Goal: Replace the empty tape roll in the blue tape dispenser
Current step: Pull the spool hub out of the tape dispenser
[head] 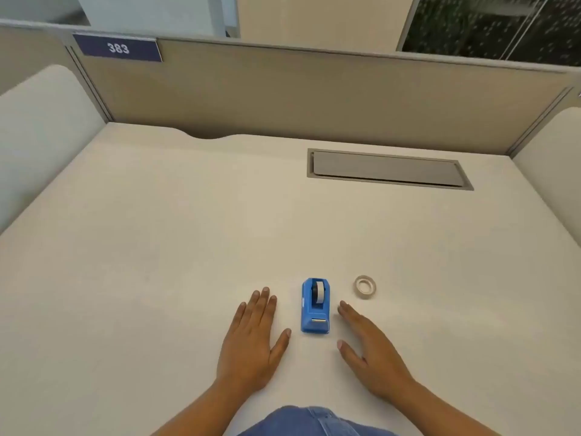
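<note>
Head view: blue tape dispenser (315, 306) between flat hands.

The tape dispenser (315, 306) is bright blue, with a white roll (319, 292) on a dark hub and a pale strip near its front end. Right of it lies a cream tape ring (364, 287) on the plain off-white bench (157, 247). At the far side, a beige partition (314, 92) carries a navy sign (118, 47) with white digits, and a grey hatch (388, 169) sits in the bench.

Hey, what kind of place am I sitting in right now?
Most likely an office cubicle: a white desk walled by tan partition panels, a numbered plate reading 383 on the partition, and a cable hatch set into the desktop.
</note>
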Demonstrator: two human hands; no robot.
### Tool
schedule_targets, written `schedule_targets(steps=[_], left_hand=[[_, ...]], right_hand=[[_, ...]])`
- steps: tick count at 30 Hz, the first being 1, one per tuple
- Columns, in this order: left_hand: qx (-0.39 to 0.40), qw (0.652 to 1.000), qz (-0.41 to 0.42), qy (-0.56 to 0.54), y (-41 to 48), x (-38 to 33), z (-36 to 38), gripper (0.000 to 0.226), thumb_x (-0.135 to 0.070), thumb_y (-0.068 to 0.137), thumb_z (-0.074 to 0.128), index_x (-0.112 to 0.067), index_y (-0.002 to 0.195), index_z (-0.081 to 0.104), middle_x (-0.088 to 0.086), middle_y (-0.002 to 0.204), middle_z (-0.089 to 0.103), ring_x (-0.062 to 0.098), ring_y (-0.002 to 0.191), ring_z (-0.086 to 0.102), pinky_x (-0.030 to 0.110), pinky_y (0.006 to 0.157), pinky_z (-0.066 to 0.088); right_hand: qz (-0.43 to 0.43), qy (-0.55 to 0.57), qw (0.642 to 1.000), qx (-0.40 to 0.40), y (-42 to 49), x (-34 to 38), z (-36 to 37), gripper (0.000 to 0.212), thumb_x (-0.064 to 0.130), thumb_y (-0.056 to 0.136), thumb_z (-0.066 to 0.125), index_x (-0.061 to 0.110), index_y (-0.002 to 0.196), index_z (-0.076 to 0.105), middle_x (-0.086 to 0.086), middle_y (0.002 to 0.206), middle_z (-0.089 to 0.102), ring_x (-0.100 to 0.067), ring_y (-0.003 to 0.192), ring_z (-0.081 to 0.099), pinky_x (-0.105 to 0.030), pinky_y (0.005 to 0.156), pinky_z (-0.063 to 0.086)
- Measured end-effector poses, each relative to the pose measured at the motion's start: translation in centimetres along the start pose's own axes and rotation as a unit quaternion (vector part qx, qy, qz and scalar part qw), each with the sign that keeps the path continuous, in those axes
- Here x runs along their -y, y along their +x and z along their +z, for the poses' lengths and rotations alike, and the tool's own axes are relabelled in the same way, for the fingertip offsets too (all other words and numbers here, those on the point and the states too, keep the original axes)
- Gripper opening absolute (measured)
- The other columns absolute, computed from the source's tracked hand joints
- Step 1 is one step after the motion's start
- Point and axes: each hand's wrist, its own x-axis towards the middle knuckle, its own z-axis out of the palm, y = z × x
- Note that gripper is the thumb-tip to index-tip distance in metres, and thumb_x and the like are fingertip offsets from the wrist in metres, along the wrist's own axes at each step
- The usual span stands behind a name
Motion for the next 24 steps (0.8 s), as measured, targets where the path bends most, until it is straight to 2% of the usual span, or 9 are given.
schedule_targets(steps=[3, 5, 7, 9, 12, 16, 20, 22, 24], left_hand=[[-0.013, 1.000, 0.008, 0.010, 0.2, 0.0, -0.3, 0.070, -0.064, 0.092, 0.010, -0.027, 0.148, -0.011, -0.010, 0.158, -0.012, 0.007, 0.145, -0.014, 0.026, 0.115, -0.014], [-0.015, 1.000, 0.011, 0.002, 0.3, -0.1, -0.3, 0.071, -0.065, 0.092, 0.010, -0.027, 0.148, -0.012, -0.010, 0.158, -0.011, 0.006, 0.143, -0.018, 0.027, 0.117, -0.015], [-0.010, 1.000, 0.013, 0.003, 0.0, -0.3, -0.4, 0.073, -0.066, 0.091, 0.009, -0.026, 0.149, -0.009, -0.009, 0.158, -0.011, 0.007, 0.144, -0.017, 0.029, 0.117, -0.011], [-0.003, 1.000, 0.010, -0.010, -0.1, -0.1, -0.5, 0.079, -0.070, 0.088, 0.013, -0.025, 0.149, -0.009, -0.008, 0.158, -0.011, 0.010, 0.146, -0.011, 0.031, 0.117, -0.006], [0.029, 0.997, 0.005, -0.066, 0.3, -0.4, -1.3, 0.102, -0.080, 0.077, 0.031, -0.025, 0.147, -0.019, -0.008, 0.157, -0.012, 0.011, 0.146, -0.008, 0.031, 0.118, -0.004], [0.065, 0.978, 0.008, -0.199, 2.1, -1.5, -2.8, 0.116, -0.077, 0.064, 0.061, -0.036, 0.147, -0.010, -0.011, 0.161, 0.003, 0.010, 0.145, 0.013, 0.036, 0.118, 0.019], [0.082, 0.948, 0.023, -0.306, 3.9, -3.4, -3.4, 0.123, -0.060, 0.058, 0.081, -0.055, 0.139, -0.012, -0.020, 0.155, 0.023, -0.001, 0.135, 0.028, 0.019, 0.107, 0.026], [0.102, 0.929, 0.026, -0.354, 4.6, -4.1, -3.0, 0.130, -0.051, 0.057, 0.086, -0.052, 0.142, -0.013, -0.027, 0.148, 0.030, -0.014, 0.127, 0.031, 0.003, 0.098, 0.024], [0.106, 0.909, 0.019, -0.403, 5.0, -4.4, -2.4, 0.130, -0.043, 0.059, 0.088, -0.048, 0.145, -0.009, -0.026, 0.145, 0.036, -0.018, 0.124, 0.035, -0.005, 0.093, 0.026]], right_hand=[[0.029, 0.076, 0.996, -0.039, 1.7, 1.1, -1.1, 0.060, 0.028, 0.093, 0.058, 0.033, 0.147, 0.032, 0.022, 0.148, 0.035, 0.004, 0.132, 0.036, -0.022, 0.110, 0.032], [0.018, 0.117, 0.991, -0.057, 3.1, 2.0, -2.2, 0.054, 0.019, 0.093, 0.057, 0.033, 0.142, 0.040, 0.017, 0.142, 0.047, 0.005, 0.121, 0.048, -0.020, 0.097, 0.045], [-0.001, 0.119, 0.991, -0.055, 4.2, 3.1, -2.9, 0.050, 0.020, 0.092, 0.057, 0.038, 0.136, 0.043, 0.021, 0.136, 0.049, 0.005, 0.109, 0.055, -0.016, 0.079, 0.049], [-0.006, 0.095, 0.995, -0.028, 5.2, 4.0, -3.6, 0.049, 0.028, 0.088, 0.061, 0.041, 0.133, 0.044, 0.025, 0.136, 0.046, 0.005, 0.096, 0.061, -0.014, 0.070, 0.048], [-0.001, 0.024, 1.000, 0.011, 6.6, 4.6, -4.1, 0.056, 0.038, 0.082, 0.067, 0.043, 0.132, 0.043, 0.031, 0.133, 0.045, 0.006, 0.081, 0.064, -0.007, 0.071, 0.038], [0.010, -0.027, 0.999, 0.039, 7.8, 5.1, -4.5, 0.053, 0.034, 0.079, 0.072, 0.040, 0.126, 0.049, 0.024, 0.127, 0.055, 0.001, 0.078, 0.063, -0.004, 0.072, 0.032], [0.013, -0.045, 0.998, 0.031, 8.2, 5.4, -4.2, 0.053, 0.029, 0.077, 0.075, 0.038, 0.124, 0.051, 0.021, 0.119, 0.062, 0.000, 0.083, 0.059, -0.003, 0.070, 0.028], [0.000, -0.053, 0.998, 0.029, 8.3, 5.5, -4.2, 0.046, 0.027, 0.078, 0.075, 0.036, 0.118, 0.055, 0.019, 0.114, 0.064, 0.000, 0.082, 0.057, -0.004, 0.068, 0.029], [-0.016, -0.064, 0.997, 0.036, 8.5, 5.5, -4.3, 0.039, 0.025, 0.078, 0.073, 0.034, 0.113, 0.059, 0.015, 0.110, 0.065, -0.001, 0.081, 0.057, -0.007, 0.070, 0.035]])
